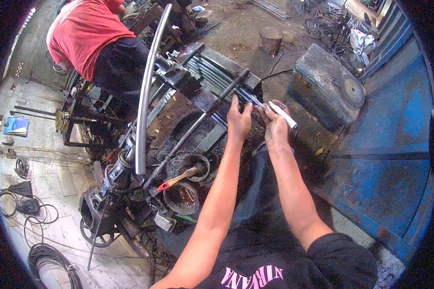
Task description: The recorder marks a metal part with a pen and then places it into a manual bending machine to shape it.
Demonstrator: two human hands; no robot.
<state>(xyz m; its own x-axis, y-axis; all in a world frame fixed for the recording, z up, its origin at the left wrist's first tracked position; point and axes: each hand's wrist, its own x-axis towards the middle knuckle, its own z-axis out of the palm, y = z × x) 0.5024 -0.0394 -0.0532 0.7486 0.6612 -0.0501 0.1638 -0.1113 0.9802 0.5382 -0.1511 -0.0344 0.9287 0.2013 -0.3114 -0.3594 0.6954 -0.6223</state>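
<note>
Several dark metal rods lie side by side on the workbench, reaching toward me. My left hand is closed at their near ends, thumb and fingers on the rods. Just right of it, my right hand is closed around a white marker-like stick, which slants down to the right. Its fingertips are close to the rod ends; whether they touch is hidden. A dark crossbar runs diagonally beside the left hand.
A brush with a red-and-yellow handle rests over a dirty pot. A long curved metal tube rises at left. Someone in a red shirt bends over at upper left. A dark metal box with a disc stands right, by a blue metal panel.
</note>
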